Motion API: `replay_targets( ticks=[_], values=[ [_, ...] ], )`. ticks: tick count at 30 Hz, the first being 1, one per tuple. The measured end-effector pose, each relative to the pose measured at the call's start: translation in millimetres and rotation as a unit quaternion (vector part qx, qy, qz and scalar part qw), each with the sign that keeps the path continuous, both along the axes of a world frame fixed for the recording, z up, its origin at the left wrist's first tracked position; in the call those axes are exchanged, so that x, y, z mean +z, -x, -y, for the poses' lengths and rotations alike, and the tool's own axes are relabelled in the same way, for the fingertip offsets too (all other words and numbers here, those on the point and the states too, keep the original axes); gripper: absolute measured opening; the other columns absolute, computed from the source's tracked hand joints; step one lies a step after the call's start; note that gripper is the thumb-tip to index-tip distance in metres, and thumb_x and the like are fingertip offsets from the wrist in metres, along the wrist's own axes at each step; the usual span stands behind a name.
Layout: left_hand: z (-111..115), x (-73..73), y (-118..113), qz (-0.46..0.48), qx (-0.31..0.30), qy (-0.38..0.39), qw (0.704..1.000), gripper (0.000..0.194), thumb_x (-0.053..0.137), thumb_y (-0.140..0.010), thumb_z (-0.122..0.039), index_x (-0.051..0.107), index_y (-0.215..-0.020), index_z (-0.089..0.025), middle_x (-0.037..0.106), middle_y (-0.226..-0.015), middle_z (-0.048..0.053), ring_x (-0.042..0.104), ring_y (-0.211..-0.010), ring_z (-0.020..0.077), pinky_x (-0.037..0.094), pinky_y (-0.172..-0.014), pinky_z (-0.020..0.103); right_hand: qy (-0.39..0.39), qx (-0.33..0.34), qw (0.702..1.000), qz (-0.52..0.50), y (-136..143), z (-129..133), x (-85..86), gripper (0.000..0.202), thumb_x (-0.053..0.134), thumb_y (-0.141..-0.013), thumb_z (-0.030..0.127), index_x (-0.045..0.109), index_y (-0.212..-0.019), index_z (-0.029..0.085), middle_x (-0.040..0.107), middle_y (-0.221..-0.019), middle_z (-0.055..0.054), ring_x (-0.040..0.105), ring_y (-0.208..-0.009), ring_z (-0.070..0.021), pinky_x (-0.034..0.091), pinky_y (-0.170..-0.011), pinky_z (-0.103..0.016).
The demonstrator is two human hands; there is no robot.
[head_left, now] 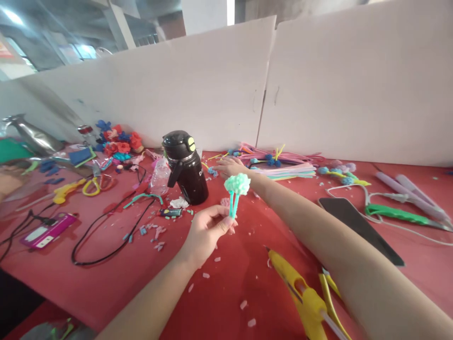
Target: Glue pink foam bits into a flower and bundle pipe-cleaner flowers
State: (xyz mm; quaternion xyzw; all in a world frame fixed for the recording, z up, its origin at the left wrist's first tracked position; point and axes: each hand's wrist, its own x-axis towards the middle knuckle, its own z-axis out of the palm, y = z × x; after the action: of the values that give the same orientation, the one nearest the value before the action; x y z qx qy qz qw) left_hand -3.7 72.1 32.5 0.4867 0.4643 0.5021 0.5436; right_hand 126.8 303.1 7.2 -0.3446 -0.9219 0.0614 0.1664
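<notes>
Between the thumb and fingers of my left hand are the turquoise stems of a mint-green pipe-cleaner flower, held upright with its bumpy head on top. My right hand stretches to the back of the table, fingers extended and apart, with nothing seen in them. Small blue fuzzy pieces lie by its fingertips, and a bundle of pastel pipe cleaners is to its right. Something pink and fuzzy lies behind my left hand, partly hidden.
A black insulated bottle stands left of centre. In front is a yellow glue gun, beside yellow-handled pliers partly under my right arm. A phone lies right. At left are yellow scissors and a black cable. White panels stand behind.
</notes>
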Motion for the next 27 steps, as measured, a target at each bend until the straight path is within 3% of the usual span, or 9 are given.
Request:
replay_targets(
  ticks=[3, 6, 9, 11, 14, 16, 19, 22, 27],
  values=[
    [-4, -2.5, 3, -0.005, 0.017, 0.001, 1.0, 0.027, 0.088, -0.076, -0.039, 0.075, -0.083, -0.016, 0.074, -0.076, 0.003, 0.063, -0.065, 0.0104, 0.052, -0.069, 0.023, 0.035, -0.009, 0.998, 0.048, 26, -9, 0.7, 0.047, 0.061, -0.099, 0.028, 0.065, -0.146, 0.032, 0.051, -0.164, -0.01, 0.027, -0.161, -0.0404, 0.01, -0.126, -0.074],
    [-7, -4.2, 5, -0.016, 0.031, 0.004, 0.999, 0.026, 0.088, -0.076, -0.038, 0.075, -0.082, -0.016, 0.074, -0.075, 0.003, 0.063, -0.065, 0.0101, 0.052, -0.069, 0.023, 0.072, -0.009, 0.996, 0.045, 41, -12, -0.3, 0.035, 0.058, -0.099, 0.027, 0.076, -0.129, 0.031, 0.066, -0.147, -0.009, 0.036, -0.155, -0.0438, 0.006, -0.121, -0.082],
    [-8, -5.8, 6, -0.012, 0.041, 0.008, 0.999, 0.025, 0.088, -0.075, -0.037, 0.075, -0.082, -0.016, 0.074, -0.074, 0.003, 0.063, -0.064, 0.0104, 0.052, -0.068, 0.023, 0.079, -0.011, 0.997, 0.007, 43, -11, 1.0, 0.032, 0.056, -0.098, 0.022, 0.079, -0.12, 0.027, 0.074, -0.133, -0.01, 0.05, -0.145, -0.0415, 0.009, -0.122, -0.081],
    [-8, -6.6, 6, -0.007, 0.043, 0.007, 0.999, 0.024, 0.088, -0.076, -0.036, 0.076, -0.082, -0.016, 0.074, -0.074, 0.002, 0.063, -0.065, 0.0104, 0.052, -0.068, 0.023, 0.072, -0.022, 0.997, -0.032, 37, -11, 6.1, 0.036, 0.054, -0.099, 0.023, 0.075, -0.128, 0.025, 0.072, -0.136, -0.011, 0.056, -0.139, -0.0373, 0.021, -0.123, -0.074],
    [-8, -6.8, 6, 0.0, 0.044, 0.0, 0.999, 0.022, 0.088, -0.075, -0.034, 0.076, -0.083, -0.016, 0.074, -0.074, 0.002, 0.063, -0.065, 0.0102, 0.053, -0.069, 0.023, 0.081, -0.037, 0.987, -0.135, 11, -17, 21.3, 0.043, 0.055, -0.1, 0.028, 0.063, -0.141, 0.02, 0.072, -0.134, -0.012, 0.067, -0.12, -0.027, 0.05, -0.11, -0.049],
    [-8, -6.7, 6, 0.007, 0.056, -0.006, 0.998, 0.023, 0.089, -0.074, -0.033, 0.077, -0.084, -0.017, 0.075, -0.074, 0.002, 0.063, -0.065, 0.0105, 0.053, -0.07, 0.024, 0.149, -0.054, 0.938, -0.307, -16, -22, 34.6, 0.044, 0.066, -0.093, 0.033, 0.063, -0.135, 0.019, 0.075, -0.108, -0.007, 0.071, -0.093, -0.0207, 0.058, -0.088, -0.038],
    [-10, -6.5, 5, 0.016, 0.088, -0.029, 0.996, 0.023, 0.088, -0.074, -0.033, 0.078, -0.087, -0.016, 0.073, -0.074, 0.002, 0.063, -0.065, 0.0113, 0.053, -0.069, 0.024, 0.221, -0.077, 0.852, -0.468, -66, -19, 53.7, 0.04, 0.078, -0.082, 0.032, 0.064, -0.119, 0.023, 0.067, -0.082, 0.003, 0.064, -0.071, -0.0131, 0.054, -0.068, -0.027],
    [-14, -5.9, 3, 0.022, 0.124, -0.057, 0.99, 0.022, 0.086, -0.073, -0.033, 0.076, -0.084, -0.016, 0.071, -0.075, 0.002, 0.063, -0.067, 0.0121, 0.054, -0.069, 0.025, 0.255, -0.146, 0.803, -0.519, -112, 4, 63.5, 0.029, 0.082, -0.081, 0.034, 0.066, -0.101, 0.021, 0.06, -0.069, 0.004, 0.055, -0.059, -0.0098, 0.043, -0.055, -0.021],
    [-15, -5.9, 0, 0.013, 0.121, -0.083, 0.989, 0.027, 0.085, -0.073, -0.038, 0.074, -0.084, -0.016, 0.072, -0.076, 0.004, 0.064, -0.068, 0.0151, 0.055, -0.069, 0.029, 0.302, -0.172, 0.847, -0.402, -150, 74, 59.3, 0.039, 0.081, -0.083, 0.054, 0.065, -0.077, 0.02, 0.061, -0.064, -0.001, 0.051, -0.055, -0.0109, 0.039, -0.051, -0.024]
  ],
)
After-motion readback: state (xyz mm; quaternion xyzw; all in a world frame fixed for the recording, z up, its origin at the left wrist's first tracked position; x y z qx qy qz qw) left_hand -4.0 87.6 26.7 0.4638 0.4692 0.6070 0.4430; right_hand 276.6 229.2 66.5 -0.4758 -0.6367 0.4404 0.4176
